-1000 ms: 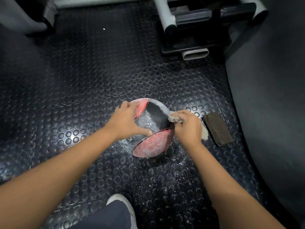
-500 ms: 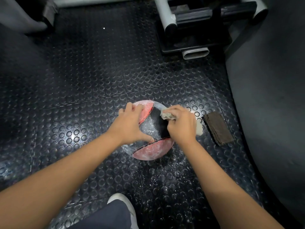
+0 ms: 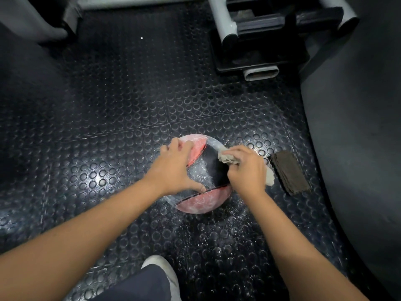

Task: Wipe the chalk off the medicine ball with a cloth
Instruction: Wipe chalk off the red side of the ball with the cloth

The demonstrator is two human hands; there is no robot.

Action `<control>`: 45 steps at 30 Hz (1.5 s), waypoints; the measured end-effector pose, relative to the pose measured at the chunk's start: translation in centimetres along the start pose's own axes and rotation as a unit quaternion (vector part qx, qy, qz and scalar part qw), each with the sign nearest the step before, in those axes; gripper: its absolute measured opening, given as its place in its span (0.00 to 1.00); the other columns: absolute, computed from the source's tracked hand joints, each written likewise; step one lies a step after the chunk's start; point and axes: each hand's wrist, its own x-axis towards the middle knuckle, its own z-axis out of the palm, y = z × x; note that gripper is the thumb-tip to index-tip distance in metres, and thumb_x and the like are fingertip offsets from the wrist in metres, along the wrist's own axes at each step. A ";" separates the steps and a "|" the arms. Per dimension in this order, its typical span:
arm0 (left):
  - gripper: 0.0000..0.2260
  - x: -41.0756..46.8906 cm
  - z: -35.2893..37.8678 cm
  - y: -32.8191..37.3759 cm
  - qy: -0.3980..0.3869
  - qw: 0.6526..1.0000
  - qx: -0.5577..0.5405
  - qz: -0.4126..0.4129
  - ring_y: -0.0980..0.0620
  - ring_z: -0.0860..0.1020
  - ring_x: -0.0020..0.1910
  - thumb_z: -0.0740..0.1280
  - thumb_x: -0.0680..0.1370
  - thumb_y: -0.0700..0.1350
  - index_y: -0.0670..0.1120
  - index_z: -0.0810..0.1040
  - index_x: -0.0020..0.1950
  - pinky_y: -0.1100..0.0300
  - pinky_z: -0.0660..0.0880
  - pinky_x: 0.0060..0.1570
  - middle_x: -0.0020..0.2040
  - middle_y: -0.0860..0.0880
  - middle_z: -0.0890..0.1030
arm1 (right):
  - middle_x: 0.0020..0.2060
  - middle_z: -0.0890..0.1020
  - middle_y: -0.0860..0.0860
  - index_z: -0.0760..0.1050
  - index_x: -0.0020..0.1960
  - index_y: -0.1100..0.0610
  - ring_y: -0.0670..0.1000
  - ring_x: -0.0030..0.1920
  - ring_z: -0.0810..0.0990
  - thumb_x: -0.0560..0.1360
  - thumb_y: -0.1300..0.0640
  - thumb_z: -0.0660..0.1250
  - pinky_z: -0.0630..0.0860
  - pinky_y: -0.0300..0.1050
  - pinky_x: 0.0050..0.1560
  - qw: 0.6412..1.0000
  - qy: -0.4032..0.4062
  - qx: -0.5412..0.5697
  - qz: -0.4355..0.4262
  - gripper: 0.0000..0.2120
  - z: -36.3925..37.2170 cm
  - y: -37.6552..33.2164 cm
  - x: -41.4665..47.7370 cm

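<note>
A red and black medicine ball (image 3: 204, 198) dusted with white chalk rests on the studded rubber floor. My left hand (image 3: 173, 170) lies flat over its left side, fingers spread, thumb across the near seam. My right hand (image 3: 247, 170) is closed on a crumpled beige cloth (image 3: 226, 157) and presses it against the ball's upper right, on the black panel. A tail of the cloth hangs out behind the hand on the right. The black panel near the cloth looks darker than the chalky red panels.
A dark brown folded pad (image 3: 289, 172) lies on the floor just right of the ball. Gym machine legs and a black base (image 3: 258, 46) stand at the back. A grey padded surface (image 3: 358, 127) fills the right side. My white shoe (image 3: 165, 270) is near the bottom.
My right hand with the cloth slid from the ball's right side up and left across the black panel, then back slightly to the right. The left hand stayed on the ball.
</note>
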 end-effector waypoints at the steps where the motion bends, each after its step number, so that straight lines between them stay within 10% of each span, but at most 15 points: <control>1: 0.48 0.0 0.1 0.2 0.000 1.000 0.004 0.003 0.45 0.65 0.61 0.76 0.59 0.67 0.49 0.61 0.71 0.51 0.73 0.60 0.64 0.48 0.64 | 0.48 0.84 0.44 0.85 0.48 0.51 0.52 0.45 0.79 0.65 0.73 0.62 0.76 0.53 0.50 1.000 0.004 -0.005 0.013 0.23 0.0 0.4 0.5; 45: 0.55 -0.7 -0.5 -0.6 -0.013 0.996 0.026 0.086 0.53 0.49 0.79 0.73 0.64 0.69 0.49 0.49 0.80 0.58 0.54 0.73 0.80 0.51 0.47 | 0.49 0.84 0.44 0.85 0.48 0.51 0.53 0.44 0.78 0.65 0.73 0.62 0.75 0.52 0.51 0.997 -0.049 -0.010 -0.055 0.23 -0.3 0.3 2.5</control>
